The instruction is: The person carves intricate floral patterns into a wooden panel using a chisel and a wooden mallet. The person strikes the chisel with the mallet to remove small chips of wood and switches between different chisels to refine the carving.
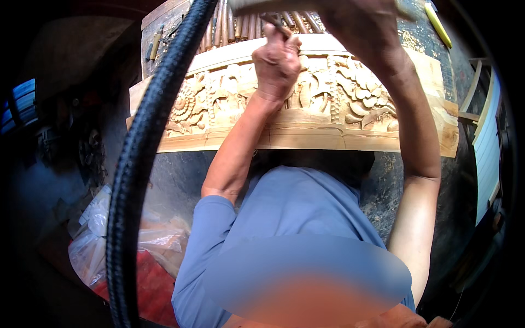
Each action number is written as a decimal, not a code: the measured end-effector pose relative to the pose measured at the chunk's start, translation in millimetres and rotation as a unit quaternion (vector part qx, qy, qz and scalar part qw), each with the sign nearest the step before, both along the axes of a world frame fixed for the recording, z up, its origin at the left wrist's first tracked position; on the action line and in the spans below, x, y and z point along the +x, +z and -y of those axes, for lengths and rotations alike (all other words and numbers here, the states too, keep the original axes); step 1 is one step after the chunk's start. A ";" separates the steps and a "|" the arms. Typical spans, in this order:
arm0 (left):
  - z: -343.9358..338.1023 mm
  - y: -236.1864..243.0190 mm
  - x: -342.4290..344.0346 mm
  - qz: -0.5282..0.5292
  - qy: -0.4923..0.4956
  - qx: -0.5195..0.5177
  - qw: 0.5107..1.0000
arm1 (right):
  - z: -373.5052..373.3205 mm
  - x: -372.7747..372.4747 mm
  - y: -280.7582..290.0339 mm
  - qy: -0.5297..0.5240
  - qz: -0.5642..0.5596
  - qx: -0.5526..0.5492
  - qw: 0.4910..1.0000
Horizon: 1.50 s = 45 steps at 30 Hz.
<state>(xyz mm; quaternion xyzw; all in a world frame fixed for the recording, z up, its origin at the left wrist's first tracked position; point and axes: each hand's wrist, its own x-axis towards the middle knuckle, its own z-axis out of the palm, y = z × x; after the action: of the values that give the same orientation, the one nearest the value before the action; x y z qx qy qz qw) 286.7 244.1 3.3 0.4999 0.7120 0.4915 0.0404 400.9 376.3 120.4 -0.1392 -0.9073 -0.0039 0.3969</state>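
A long, slightly arched wooden panel point(311, 130) lies across the bench in front of me, carved in relief with flowers, leaves and beaded dividers. My left hand point(277, 61) is closed in a fist over the panel's upper middle, around a chisel point(276, 23) whose dark shaft shows above the fingers. What part of the chisel meets the wood is hidden. Higher and to the right, my right hand point(363, 24) is raised and blurred by motion. It grips a pale stick-like mallet point(273, 6), which extends left past the chisel's top; the picture's upper edge cuts it off.
Several wooden-handled chisels point(249, 27) lie in a row behind the panel. A yellow-handled tool point(437, 24) and wood shavings point(413, 41) are at the far right. A thick black braided cable point(156, 98) crosses the view at left. Below it sits a clear plastic bag point(95, 235).
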 end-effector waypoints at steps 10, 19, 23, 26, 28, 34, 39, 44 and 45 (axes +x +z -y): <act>-0.1 -5.7 -9.7 0.154 -0.007 0.015 0.988 | 8.7 3.6 17.0 0.062 -0.206 -0.080 0.973; -5.1 -6.1 -3.6 0.185 -0.008 0.032 0.982 | 15.0 17.1 51.0 0.019 -0.198 -0.132 0.971; -4.3 -5.9 0.2 0.093 -0.001 0.030 0.995 | -0.8 -2.3 25.2 0.088 -0.256 -0.052 0.961; -0.6 -7.9 3.4 -0.046 0.000 0.035 0.998 | 0.4 12.9 0.5 -0.032 0.052 0.081 0.995; -4.5 -6.4 3.8 -0.078 0.003 0.044 0.996 | -2.2 16.2 8.1 -0.066 0.125 0.040 0.989; -3.1 -8.7 -0.4 0.245 -0.001 0.048 0.968 | -1.8 15.0 36.8 0.110 -0.259 -0.190 0.941; -9.6 -6.9 0.8 0.104 -0.026 0.032 0.994 | -2.7 16.2 20.6 0.066 -0.188 -0.089 0.976; -4.5 -7.8 3.8 -0.090 -0.005 0.021 0.996 | -11.0 19.2 8.9 -0.062 0.160 0.070 0.983; -5.4 -3.5 -0.2 -0.012 -0.009 0.004 1.000 | -15.9 22.5 8.6 -0.080 0.171 0.017 0.982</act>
<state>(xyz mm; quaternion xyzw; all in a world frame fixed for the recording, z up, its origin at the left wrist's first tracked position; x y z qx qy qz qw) 286.5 249.6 -0.2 0.5127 0.7060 0.4874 0.0345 423.4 392.1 129.0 -0.2017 -0.9475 -0.0748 0.2364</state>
